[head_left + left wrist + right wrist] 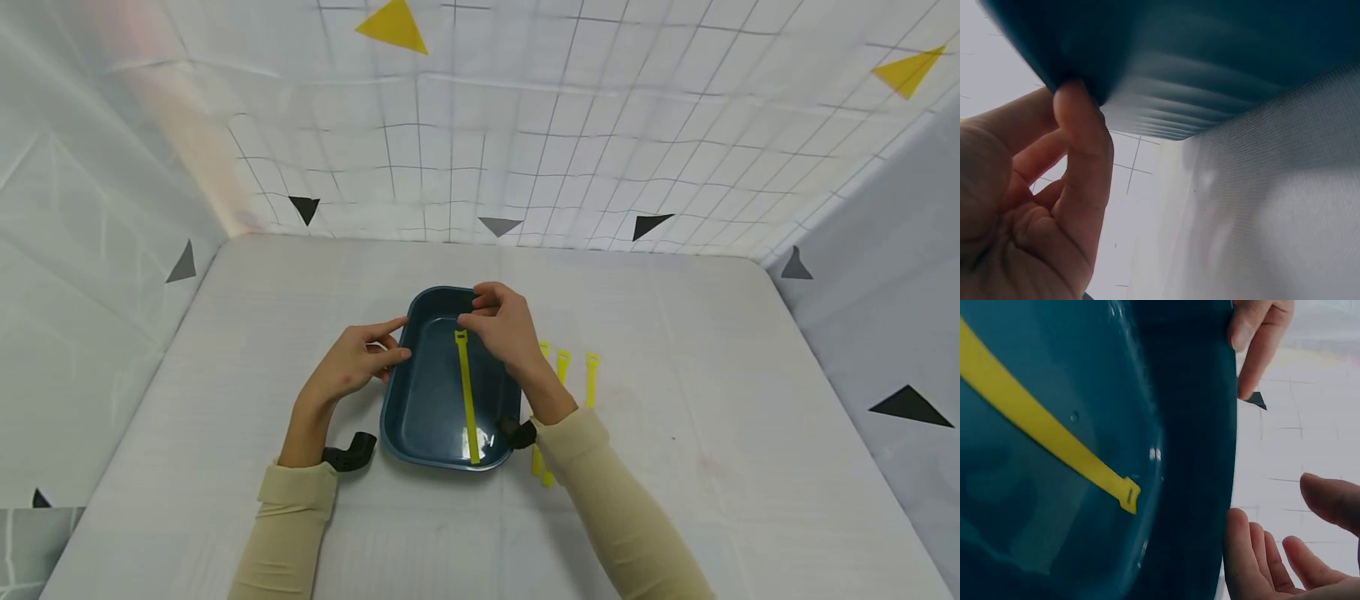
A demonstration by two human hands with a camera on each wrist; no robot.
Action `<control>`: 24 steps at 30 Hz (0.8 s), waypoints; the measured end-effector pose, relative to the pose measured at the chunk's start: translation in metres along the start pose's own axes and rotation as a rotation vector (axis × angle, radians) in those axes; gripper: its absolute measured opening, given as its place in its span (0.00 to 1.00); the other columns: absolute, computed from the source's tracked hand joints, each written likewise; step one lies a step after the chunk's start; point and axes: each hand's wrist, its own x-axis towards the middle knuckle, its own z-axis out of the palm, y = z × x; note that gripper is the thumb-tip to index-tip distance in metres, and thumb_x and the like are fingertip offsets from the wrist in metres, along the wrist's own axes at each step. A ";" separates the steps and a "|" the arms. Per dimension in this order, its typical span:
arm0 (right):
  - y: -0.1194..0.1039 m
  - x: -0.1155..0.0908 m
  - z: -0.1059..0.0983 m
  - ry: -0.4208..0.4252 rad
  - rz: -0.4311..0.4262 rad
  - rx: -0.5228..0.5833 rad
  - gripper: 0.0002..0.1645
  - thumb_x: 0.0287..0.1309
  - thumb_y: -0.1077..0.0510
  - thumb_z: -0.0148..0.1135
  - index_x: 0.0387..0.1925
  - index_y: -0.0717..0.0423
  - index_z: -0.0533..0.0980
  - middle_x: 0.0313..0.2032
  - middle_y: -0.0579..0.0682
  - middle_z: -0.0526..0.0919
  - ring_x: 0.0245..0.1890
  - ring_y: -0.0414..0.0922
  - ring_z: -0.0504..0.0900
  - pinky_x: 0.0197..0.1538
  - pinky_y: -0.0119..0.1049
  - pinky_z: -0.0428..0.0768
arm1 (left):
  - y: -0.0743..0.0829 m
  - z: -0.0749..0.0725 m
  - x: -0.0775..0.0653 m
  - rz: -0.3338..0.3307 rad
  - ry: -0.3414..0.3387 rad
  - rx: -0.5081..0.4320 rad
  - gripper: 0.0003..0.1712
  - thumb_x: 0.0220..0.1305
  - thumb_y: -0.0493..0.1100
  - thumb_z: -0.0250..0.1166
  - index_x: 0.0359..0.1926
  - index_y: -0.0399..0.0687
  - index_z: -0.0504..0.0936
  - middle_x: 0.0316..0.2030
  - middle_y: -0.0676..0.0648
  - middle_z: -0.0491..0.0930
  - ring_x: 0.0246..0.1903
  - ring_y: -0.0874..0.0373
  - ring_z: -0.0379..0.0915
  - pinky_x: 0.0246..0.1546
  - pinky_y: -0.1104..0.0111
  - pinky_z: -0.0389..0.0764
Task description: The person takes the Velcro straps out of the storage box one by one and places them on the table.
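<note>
A dark blue-green tray (431, 408) lies on the table, with one yellow slotted strap (467, 392), like a cable tie, lengthwise inside it. At the tray's left edge, my left hand (351, 362) pinches the rim. In the left wrist view, one fingertip (1075, 100) presses against the outer wall under the rim. Above the tray's far right corner is my right hand (506, 329), just past the strap's slotted end. The right wrist view shows its fingers (1244, 556) beside the rim and its thumb apart, holding nothing visible.
More yellow straps (592, 371) lie on the table (720, 400) right of the tray, partly hidden under the right forearm. Black wrist devices (351, 452) sit at both wrists. A white grid-lined curtain (457, 167) with dark and yellow triangles stands behind the table.
</note>
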 end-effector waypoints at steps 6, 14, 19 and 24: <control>0.004 0.005 0.014 -0.018 0.056 0.037 0.29 0.59 0.67 0.65 0.62 0.68 0.71 0.51 0.64 0.75 0.49 0.56 0.79 0.49 0.46 0.81 | 0.000 -0.002 -0.001 -0.009 0.000 -0.006 0.34 0.67 0.39 0.66 0.71 0.39 0.66 0.33 0.40 0.76 0.22 0.48 0.76 0.28 0.58 0.83; 0.010 0.008 0.028 -0.008 0.177 0.018 0.28 0.59 0.66 0.66 0.62 0.66 0.72 0.54 0.64 0.75 0.50 0.57 0.77 0.52 0.48 0.78 | -0.001 -0.002 0.000 0.001 -0.001 0.001 0.34 0.67 0.39 0.66 0.71 0.39 0.67 0.33 0.40 0.76 0.22 0.51 0.75 0.28 0.60 0.83; 0.018 0.009 0.034 -0.005 0.220 0.016 0.29 0.59 0.67 0.65 0.62 0.65 0.72 0.54 0.62 0.74 0.46 0.54 0.76 0.47 0.45 0.79 | 0.000 -0.002 0.001 -0.001 -0.004 -0.007 0.34 0.67 0.38 0.66 0.71 0.38 0.67 0.33 0.40 0.76 0.22 0.48 0.75 0.28 0.60 0.83; 0.026 0.009 0.041 -0.031 0.251 0.102 0.29 0.60 0.68 0.65 0.63 0.65 0.71 0.54 0.63 0.74 0.42 0.53 0.81 0.43 0.40 0.83 | 0.002 -0.001 0.000 -0.004 -0.008 -0.001 0.34 0.67 0.38 0.66 0.71 0.38 0.66 0.33 0.40 0.76 0.22 0.51 0.76 0.29 0.59 0.83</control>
